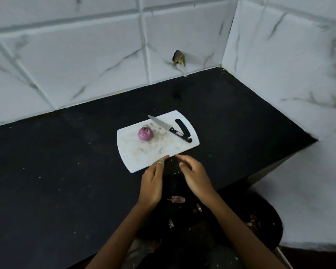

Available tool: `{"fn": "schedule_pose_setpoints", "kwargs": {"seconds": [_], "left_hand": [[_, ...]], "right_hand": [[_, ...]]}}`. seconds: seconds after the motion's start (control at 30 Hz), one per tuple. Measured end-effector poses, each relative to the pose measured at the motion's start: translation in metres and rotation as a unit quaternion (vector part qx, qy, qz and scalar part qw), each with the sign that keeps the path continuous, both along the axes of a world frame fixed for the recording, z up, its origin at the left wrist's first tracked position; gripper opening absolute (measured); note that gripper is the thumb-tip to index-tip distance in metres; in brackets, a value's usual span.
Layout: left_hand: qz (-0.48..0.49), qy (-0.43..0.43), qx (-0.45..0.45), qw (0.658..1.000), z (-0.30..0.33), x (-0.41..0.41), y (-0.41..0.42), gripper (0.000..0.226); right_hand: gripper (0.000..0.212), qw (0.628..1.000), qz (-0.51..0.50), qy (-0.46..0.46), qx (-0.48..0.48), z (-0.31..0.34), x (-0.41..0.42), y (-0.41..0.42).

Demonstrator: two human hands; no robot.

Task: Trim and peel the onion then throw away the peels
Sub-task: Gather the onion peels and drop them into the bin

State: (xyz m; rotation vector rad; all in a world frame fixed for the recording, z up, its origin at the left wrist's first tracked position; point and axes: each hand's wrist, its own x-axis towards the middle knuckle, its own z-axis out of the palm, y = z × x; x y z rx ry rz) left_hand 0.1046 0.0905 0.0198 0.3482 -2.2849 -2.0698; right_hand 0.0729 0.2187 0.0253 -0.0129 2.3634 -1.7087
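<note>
My left hand [152, 183] and right hand [194, 175] hover side by side at the near edge of the board [136, 162], fingers loose, holding nothing. Beyond them the onion [145, 133] sits on the board; which way it points I cannot tell.

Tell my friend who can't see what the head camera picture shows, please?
A peeled purple onion sits on a white cutting board beside a black-handled knife, on a black counter. Both the left hand and right hand hover empty at the board's near edge.
</note>
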Motion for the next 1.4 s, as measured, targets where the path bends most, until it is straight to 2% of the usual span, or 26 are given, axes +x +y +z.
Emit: {"fn": "schedule_pose_setpoints", "kwargs": {"seconds": [0.13,0.27,0.37,0.5,0.6,0.77,0.83,0.87,0.93,1.0,1.07,1.17,1.23,1.3,1.4], "left_hand": [[-0.005,-0.002,0.007,1.000,-0.021,0.009,-0.017,0.059],[0.018,0.024,0.068,0.997,-0.034,0.010,-0.025,0.057],[0.032,0.048,0.053,0.997,-0.042,0.012,-0.021,0.063],[0.044,0.060,0.038,0.996,-0.053,0.012,-0.015,0.053],[0.053,0.058,0.044,0.996,-0.055,0.008,-0.014,0.052],[0.069,0.054,0.056,0.995,-0.057,0.006,-0.015,0.057],[0.068,0.048,0.060,0.995,-0.056,0.005,-0.015,0.059],[0.067,0.044,0.064,0.995,-0.055,0.004,-0.014,0.060],[0.069,0.042,0.076,0.994,-0.054,0.001,-0.016,0.063],[0.071,0.041,0.087,0.993,-0.053,-0.001,-0.017,0.065],[0.066,0.042,0.085,0.993,-0.052,-0.002,-0.017,0.067],[0.064,0.024,0.108,0.992,-0.052,-0.005,-0.016,0.063],[0.059,0.014,0.130,0.990,-0.052,-0.007,-0.017,0.063],[0.039,0.025,0.127,0.991,-0.050,-0.009,-0.018,0.073],[0.020,0.025,0.133,0.991,-0.050,-0.012,-0.020,0.081]], "right_hand": [[0.039,0.988,-0.068,0.039,0.135,-0.034,0.024,-0.008],[0.062,0.957,-0.128,0.035,0.257,-0.057,0.036,-0.011],[0.074,0.940,-0.140,0.039,0.308,-0.062,0.024,-0.007],[0.093,0.920,-0.080,0.036,0.381,-0.063,0.001,-0.009],[0.106,0.921,0.017,0.062,0.384,-0.065,-0.012,-0.023],[0.091,0.907,0.131,0.090,0.390,-0.064,-0.003,-0.047],[0.082,0.930,0.150,0.097,0.322,-0.058,0.006,-0.043],[0.069,0.953,0.129,0.086,0.260,-0.052,0.009,-0.038],[0.037,0.989,0.018,0.057,0.135,-0.038,0.012,-0.025],[0.024,0.991,-0.060,0.067,0.099,-0.029,0.012,-0.006],[0.023,0.985,-0.029,0.068,0.157,-0.026,0.011,0.016],[0.058,0.958,0.121,-0.016,0.259,-0.024,0.012,0.030],[0.069,0.922,0.201,-0.026,0.330,-0.026,0.012,0.023],[0.060,0.910,0.222,-0.021,0.348,-0.028,0.009,0.009],[0.040,0.921,0.222,-0.018,0.320,-0.028,-0.004,-0.006]]}}
